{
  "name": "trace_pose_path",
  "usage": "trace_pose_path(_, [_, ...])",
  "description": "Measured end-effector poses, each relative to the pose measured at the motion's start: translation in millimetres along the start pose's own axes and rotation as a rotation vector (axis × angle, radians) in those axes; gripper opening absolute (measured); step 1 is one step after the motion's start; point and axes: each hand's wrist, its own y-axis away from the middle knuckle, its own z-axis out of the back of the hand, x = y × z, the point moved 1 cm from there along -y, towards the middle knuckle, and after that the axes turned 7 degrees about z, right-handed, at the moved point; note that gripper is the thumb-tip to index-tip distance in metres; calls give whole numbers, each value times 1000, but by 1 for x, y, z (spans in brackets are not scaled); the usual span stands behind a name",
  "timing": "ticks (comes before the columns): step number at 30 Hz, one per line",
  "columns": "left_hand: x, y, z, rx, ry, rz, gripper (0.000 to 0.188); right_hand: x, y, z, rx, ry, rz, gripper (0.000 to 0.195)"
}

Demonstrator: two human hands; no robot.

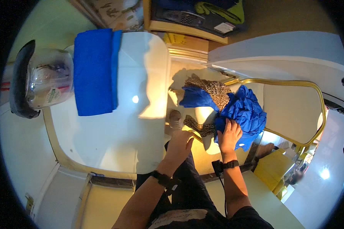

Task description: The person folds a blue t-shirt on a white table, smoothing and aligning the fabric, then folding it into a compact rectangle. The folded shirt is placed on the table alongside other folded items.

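My right hand (230,136) rests on a crumpled blue cloth (248,110), its fingers and thumb pressed into the folds. The cloth is heaped over a gold-framed chair (292,111) with a pale padded back. Beside the heap lies a leopard-print fabric (218,90), with a flatter blue piece (197,98) partly over it. Another strip of leopard-print fabric (199,127) hangs lower down. Close to this strip is my left hand (178,147), seen from the back with its fingers bent down. Its fingertips are hidden, so any hold is unclear.
To the left is a white table (126,137) with rounded corners. On it lies a folded blue cloth (96,73), next to a clear plastic jar (50,78) with a dark lid. A shelf (189,30) with a black device stands ahead. A cable hangs from my right wristband.
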Motion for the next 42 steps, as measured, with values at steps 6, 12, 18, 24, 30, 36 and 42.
trace_pose_path(6, [-61, -25, -70, 81, 43, -97, 60, -36, 11, 32, -106, -604, 193, 19])
trace_pose_path(12, [-71, -42, -74, 344, 592, -34, 43, -28, 9, 102, -184, -1004, 263, 38])
trace_pose_path(18, [-92, -25, -2, 180, 906, 418, 32, -43, 10, 60, 21, -633, 327, 64])
trace_pose_path(24, [-59, 4, 80, -345, 813, 254, 33, -20, 5, 57, 18, -973, 264, 36])
trace_pose_path(30, [-20, 86, 147, -588, 582, 194, 36, 46, -23, 95, 54, -1113, 569, 38])
trace_pose_path(36, [-60, 158, 209, -791, 495, 217, 45, 126, -51, 159, 194, -1266, 584, 44])
trace_pose_path(42, [-167, 204, 230, -674, 482, 122, 49, 181, -47, 208, 248, -962, 1073, 64])
